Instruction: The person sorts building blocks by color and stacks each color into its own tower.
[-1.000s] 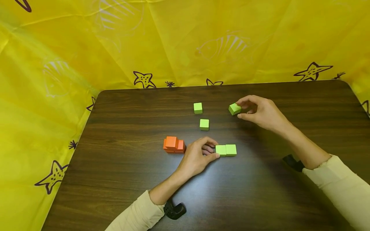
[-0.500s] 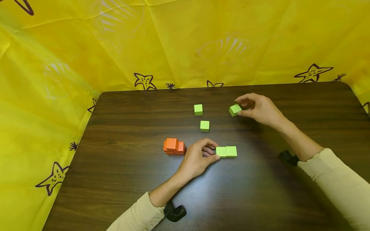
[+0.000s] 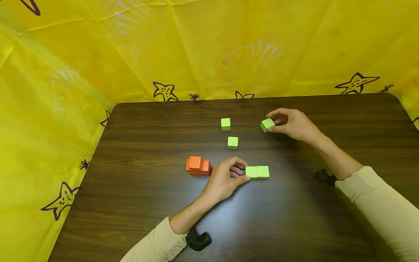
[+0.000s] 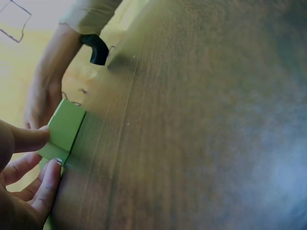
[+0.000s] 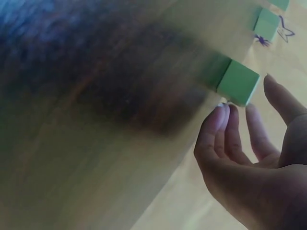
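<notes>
Near the middle of the table, two green blocks stand side by side, touching. My left hand (image 3: 223, 180) pinches the left green block (image 3: 251, 172) between thumb and finger; the right green block (image 3: 263, 172) adjoins it. In the left wrist view, thumb and fingertips lie against the green block (image 4: 66, 125). Farther back, my right hand (image 3: 296, 124) is spread beside a turned green cube (image 3: 267, 124). Its thumb is at the cube's near corner and its index finger stands apart. The right wrist view shows a gap between this cube (image 5: 238, 82) and one raised finger.
Two loose green cubes, a rear one (image 3: 225, 124) and a nearer one (image 3: 233, 143), lie between the hands. A small stack of orange blocks (image 3: 198, 166) stands left of my left hand. The dark wooden table (image 3: 137, 145) ends at a yellow patterned cloth (image 3: 203, 47).
My right index finger has lifted off the cube and the thumb has come to its near corner. The cube has turned slightly. My left hand and the paired blocks have stayed in place.
</notes>
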The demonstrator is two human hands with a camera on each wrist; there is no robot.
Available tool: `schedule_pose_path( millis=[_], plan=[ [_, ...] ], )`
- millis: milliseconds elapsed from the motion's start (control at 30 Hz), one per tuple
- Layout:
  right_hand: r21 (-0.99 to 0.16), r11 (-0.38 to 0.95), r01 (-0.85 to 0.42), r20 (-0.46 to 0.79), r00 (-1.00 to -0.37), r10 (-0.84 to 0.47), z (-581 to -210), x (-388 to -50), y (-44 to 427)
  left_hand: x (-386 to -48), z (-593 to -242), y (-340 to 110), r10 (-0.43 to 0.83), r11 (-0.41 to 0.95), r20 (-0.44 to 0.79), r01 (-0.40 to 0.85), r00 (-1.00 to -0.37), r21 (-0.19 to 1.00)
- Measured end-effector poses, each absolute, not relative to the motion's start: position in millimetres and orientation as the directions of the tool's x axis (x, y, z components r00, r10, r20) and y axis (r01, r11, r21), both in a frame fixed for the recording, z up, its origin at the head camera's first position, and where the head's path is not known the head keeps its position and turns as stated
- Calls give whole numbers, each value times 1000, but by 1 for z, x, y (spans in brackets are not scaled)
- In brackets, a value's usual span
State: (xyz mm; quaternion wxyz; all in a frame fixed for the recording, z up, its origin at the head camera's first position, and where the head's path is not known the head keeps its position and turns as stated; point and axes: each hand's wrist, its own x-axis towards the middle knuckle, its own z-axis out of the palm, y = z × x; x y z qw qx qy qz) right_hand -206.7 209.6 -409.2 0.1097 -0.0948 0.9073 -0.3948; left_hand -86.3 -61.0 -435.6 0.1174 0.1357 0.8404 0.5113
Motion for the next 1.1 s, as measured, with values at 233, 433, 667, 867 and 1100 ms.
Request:
schedule_pose_path(
  millis=[233,433,667,867,1100],
  plan=[
    [-744,665,-69,-146,-954,-262,-416,-207,212,-86,-436,-60,356,443,-58,114,-933,889],
    [-740,670,-64,-145,-957,-251,-417,-209,212,-86,-435,-59,355,442,-52,119,-933,889],
    [-737,672,-75,-128,-960,-247,-415,-208,210,-86,-436,-59,349,439,-54,112,-936,891],
    [-724,681,-107,-87,-966,-245,-417,-209,209,-86,-437,-60,348,440,-52,114,-936,891],
    [-697,704,-131,-43,-973,-225,-421,-211,211,-86,-437,-60,348,440,-49,117,-936,891]
  ],
)
